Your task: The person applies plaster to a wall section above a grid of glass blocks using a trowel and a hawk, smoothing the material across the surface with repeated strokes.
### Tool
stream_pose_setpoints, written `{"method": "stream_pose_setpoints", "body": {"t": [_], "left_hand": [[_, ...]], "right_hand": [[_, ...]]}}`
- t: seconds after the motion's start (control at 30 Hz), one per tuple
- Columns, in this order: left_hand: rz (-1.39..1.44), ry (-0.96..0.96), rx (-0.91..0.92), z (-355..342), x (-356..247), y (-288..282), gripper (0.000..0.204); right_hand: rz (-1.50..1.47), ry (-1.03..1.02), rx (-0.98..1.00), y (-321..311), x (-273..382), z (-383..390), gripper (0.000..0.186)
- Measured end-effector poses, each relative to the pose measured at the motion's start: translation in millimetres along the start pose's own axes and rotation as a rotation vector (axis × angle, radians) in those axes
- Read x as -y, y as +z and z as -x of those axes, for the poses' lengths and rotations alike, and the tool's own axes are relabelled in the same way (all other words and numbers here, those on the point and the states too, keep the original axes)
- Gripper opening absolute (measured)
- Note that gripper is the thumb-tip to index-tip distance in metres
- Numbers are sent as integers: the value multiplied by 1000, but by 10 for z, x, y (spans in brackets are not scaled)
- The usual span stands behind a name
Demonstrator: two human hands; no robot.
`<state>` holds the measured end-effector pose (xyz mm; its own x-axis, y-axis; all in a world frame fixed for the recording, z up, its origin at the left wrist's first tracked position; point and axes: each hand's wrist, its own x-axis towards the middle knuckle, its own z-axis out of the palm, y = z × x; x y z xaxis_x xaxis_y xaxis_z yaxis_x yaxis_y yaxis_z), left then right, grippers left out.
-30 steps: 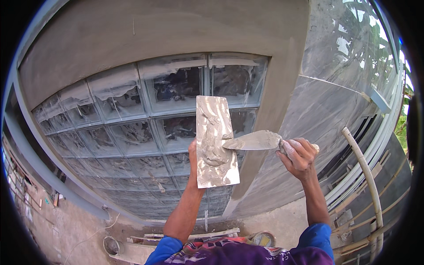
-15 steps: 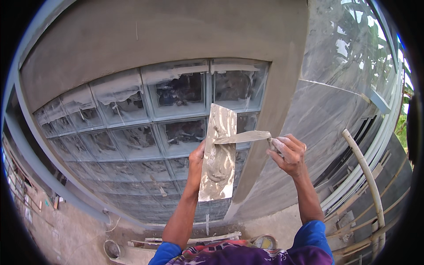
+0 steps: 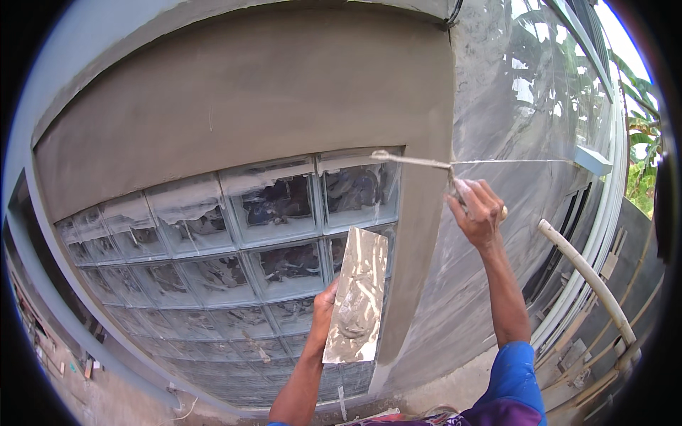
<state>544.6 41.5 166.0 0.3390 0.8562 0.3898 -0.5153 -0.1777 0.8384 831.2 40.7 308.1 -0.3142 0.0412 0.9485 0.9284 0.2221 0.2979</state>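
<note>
My left hand (image 3: 326, 299) grips a long rectangular mortar board (image 3: 364, 270) smeared with wet grey mortar, its fingers partly hidden behind the board. Raised higher on the right, my right hand (image 3: 479, 211) is closed round the handle of a trowel (image 3: 423, 162). The blade is seen nearly edge-on and points left, with a lump of mortar (image 3: 383, 155) at its tip. In this view, the tip overlaps the top right corner of a glass-block window (image 3: 280, 202). Whether it touches the wall I cannot tell. Smooth grey plaster (image 3: 249, 92) surrounds the window's top and right side.
Grey marble-look cladding (image 3: 511, 227) covers the wall to the right, with a pale ledge (image 3: 593, 161) jutting from it. A bent wooden pole (image 3: 590, 273) rises at lower right beside white pipes (image 3: 568, 312). A pale curved beam (image 3: 78, 312) borders the left side.
My right hand has lifted the trowel off the mortar board, up to the window's top right corner, with mortar on its tip. The board sits lower in view, and the view has tilted upward.
</note>
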Motion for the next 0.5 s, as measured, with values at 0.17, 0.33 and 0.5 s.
{"method": "stream_pose_setpoints", "body": {"t": [0.17,0.33,0.5], "left_hand": [[94,-98,-64,29,-40,110,26],[265,-160,-82,10,155,20,27],[283,-210,-136,-25,283,-24,27]], "right_hand": [[261,-109,-181,45,-930,-884,27],[398,-141,-193,151,-1433,-1593,21],[405,-151,-162,327,-1499,-1954,19]]}}
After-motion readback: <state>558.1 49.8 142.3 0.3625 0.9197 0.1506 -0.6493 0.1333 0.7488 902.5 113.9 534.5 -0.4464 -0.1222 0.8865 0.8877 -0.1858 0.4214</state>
